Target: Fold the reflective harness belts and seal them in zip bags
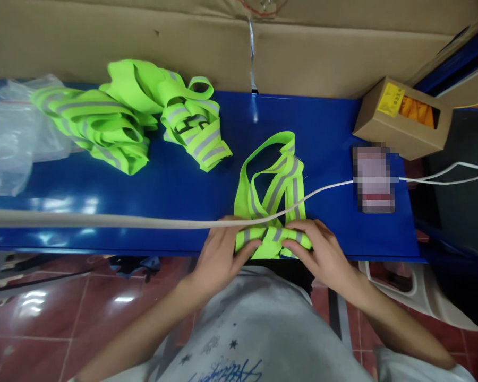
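Seemingly part-folded, the neon-yellow, grey-striped fabric strapping (279,187) sits pinched between left hand (222,253) and right hand (321,253), far loops unfolded.

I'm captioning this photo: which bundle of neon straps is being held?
The front bundle, pinched by the left hand and right hand; the other straps lie untouched farther left on the table.

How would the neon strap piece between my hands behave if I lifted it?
The neon strap piece would probably flop, since its bands curve and loop freely. It's likely light: thin strips with open gaps. With your left hand and right hand holding just its folded end, the far loops would likely dangle.
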### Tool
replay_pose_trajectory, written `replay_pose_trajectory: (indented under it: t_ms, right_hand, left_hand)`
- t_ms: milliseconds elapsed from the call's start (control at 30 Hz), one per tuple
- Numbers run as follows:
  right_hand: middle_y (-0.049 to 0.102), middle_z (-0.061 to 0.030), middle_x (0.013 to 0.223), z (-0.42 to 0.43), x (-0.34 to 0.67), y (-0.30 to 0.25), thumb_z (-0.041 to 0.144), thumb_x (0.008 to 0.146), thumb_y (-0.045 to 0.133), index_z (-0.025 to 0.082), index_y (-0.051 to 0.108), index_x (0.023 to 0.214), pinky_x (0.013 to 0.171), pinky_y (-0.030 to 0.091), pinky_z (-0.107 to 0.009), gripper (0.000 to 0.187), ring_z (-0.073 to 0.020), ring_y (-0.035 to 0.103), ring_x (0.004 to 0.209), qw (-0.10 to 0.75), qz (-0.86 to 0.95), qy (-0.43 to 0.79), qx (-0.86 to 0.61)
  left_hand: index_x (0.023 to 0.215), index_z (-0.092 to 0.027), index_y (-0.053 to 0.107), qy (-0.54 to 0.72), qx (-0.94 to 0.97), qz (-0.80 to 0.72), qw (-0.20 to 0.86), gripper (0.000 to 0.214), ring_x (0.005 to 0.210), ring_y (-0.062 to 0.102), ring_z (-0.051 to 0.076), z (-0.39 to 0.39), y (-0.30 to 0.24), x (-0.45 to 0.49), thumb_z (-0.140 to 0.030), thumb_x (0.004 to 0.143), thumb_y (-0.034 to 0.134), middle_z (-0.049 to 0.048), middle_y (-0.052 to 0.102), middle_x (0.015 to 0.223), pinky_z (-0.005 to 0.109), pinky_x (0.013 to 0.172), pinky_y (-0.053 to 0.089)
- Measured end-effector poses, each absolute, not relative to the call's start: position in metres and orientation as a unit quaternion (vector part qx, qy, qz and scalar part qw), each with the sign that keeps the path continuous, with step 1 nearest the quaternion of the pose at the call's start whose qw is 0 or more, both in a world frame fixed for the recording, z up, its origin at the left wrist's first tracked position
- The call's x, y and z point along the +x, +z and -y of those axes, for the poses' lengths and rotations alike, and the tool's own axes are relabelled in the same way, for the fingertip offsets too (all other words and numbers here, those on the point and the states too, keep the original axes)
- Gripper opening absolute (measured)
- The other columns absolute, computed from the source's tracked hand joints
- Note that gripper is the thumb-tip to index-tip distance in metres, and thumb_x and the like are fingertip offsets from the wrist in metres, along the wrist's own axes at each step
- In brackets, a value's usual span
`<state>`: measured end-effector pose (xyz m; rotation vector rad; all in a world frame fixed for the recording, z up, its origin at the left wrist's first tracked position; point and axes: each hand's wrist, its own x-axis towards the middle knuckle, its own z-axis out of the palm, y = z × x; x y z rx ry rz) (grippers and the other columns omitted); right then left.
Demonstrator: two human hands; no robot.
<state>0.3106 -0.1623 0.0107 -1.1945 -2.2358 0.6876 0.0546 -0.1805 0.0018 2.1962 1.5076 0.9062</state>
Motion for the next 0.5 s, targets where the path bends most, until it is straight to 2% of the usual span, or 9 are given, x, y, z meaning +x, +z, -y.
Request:
replay_pose_trajectory:
  t_ms: [100, 167, 200, 267, 333, 400, 467, 500]
  right_hand:
    - [0.072, -0.0091, 0.113, 0.159, 0.305, 0.010, 0.027, 0.103, 0.067, 0.021, 0.063, 0.117, 0.088, 0.050, -0.036, 0.015, -0.0238, 0.067, 0.106, 0.279, 0.821, 0.188, -0.462]
    - [0.073, -0.0073, 0.110, 0.159, 0.304, 0.011, 0.018, 0.102, 0.066, 0.021, 0.066, 0.110, 0.089, 0.048, -0.037, 0.009, -0.0228, 0.067, 0.104, 0.291, 0.834, 0.150, -0.443]
    - [0.074, -0.0061, 0.107, 0.160, 0.305, 0.012, 0.016, 0.102, 0.066, 0.020, 0.067, 0.109, 0.089, 0.047, -0.036, 0.009, -0.0216, 0.067, 0.101, 0.291, 0.845, 0.143, -0.425]
    - [0.077, -0.0064, 0.108, 0.163, 0.308, 0.015, 0.022, 0.103, 0.067, 0.017, 0.068, 0.115, 0.091, 0.047, -0.037, 0.014, -0.0215, 0.069, 0.101, 0.271, 0.873, 0.137, -0.382]
    - [0.077, -0.0111, 0.117, 0.168, 0.314, 0.017, 0.042, 0.103, 0.067, 0.012, 0.068, 0.126, 0.098, 0.047, -0.043, 0.038, -0.0262, 0.069, 0.108, 0.228, 0.900, 0.113, -0.354]
    - [0.076, -0.0133, 0.125, 0.172, 0.319, 0.019, 0.052, 0.102, 0.065, 0.011, 0.065, 0.136, 0.104, 0.044, -0.047, 0.054, -0.0294, 0.068, 0.115, 0.185, 0.919, 0.083, -0.338]
    - [0.076, -0.0124, 0.126, 0.175, 0.324, 0.019, 0.047, 0.103, 0.066, 0.012, 0.062, 0.141, 0.104, 0.043, -0.047, 0.052, -0.0288, 0.068, 0.116, 0.165, 0.926, 0.076, -0.331]
    - [0.076, -0.0115, 0.124, 0.175, 0.325, 0.020, 0.044, 0.103, 0.066, 0.013, 0.062, 0.140, 0.103, 0.043, -0.045, 0.049, -0.0275, 0.069, 0.114, 0.169, 0.924, 0.090, -0.330]
  left_hand:
    - [0.113, -0.016, 0.067, 0.338, 0.771, -0.534, 0.081, 0.025, 0.105, 0.067, 0.027, 0.177, -0.002, 0.056, -0.039, 0.103, 0.066, 0.0120, 0.069, 0.113, 0.039, 0.088, 0.056]
    - [0.114, -0.016, 0.068, 0.301, 0.817, -0.487, 0.059, 0.021, 0.106, 0.068, 0.026, 0.176, -0.001, 0.053, -0.033, 0.107, 0.059, 0.0108, 0.072, 0.111, 0.038, 0.090, 0.056]
    - [0.117, -0.014, 0.068, 0.278, 0.841, -0.460, 0.057, 0.029, 0.107, 0.069, 0.027, 0.176, 0.000, 0.050, -0.038, 0.108, 0.055, 0.0116, 0.073, 0.111, 0.039, 0.091, 0.056]
    - [0.124, -0.009, 0.067, 0.242, 0.873, -0.421, 0.050, 0.055, 0.109, 0.070, 0.031, 0.177, 0.004, 0.044, -0.059, 0.106, 0.052, 0.0158, 0.074, 0.116, 0.043, 0.093, 0.056]
    - [0.131, -0.004, 0.064, 0.205, 0.894, -0.398, 0.036, 0.072, 0.111, 0.069, 0.034, 0.180, 0.008, 0.037, -0.068, 0.101, 0.054, 0.0200, 0.073, 0.123, 0.046, 0.095, 0.055]
    - [0.135, -0.003, 0.061, 0.170, 0.909, -0.380, 0.034, 0.061, 0.112, 0.069, 0.033, 0.183, 0.012, 0.031, -0.056, 0.106, 0.053, 0.0196, 0.072, 0.126, 0.046, 0.095, 0.055]
    - [0.134, -0.005, 0.061, 0.175, 0.912, -0.366, 0.056, 0.045, 0.110, 0.070, 0.030, 0.185, 0.013, 0.028, -0.040, 0.111, 0.047, 0.0169, 0.073, 0.124, 0.044, 0.093, 0.055]
    - [0.131, -0.006, 0.062, 0.197, 0.909, -0.360, 0.077, 0.041, 0.107, 0.071, 0.028, 0.186, 0.013, 0.028, -0.038, 0.111, 0.046, 0.0153, 0.074, 0.120, 0.042, 0.091, 0.056]
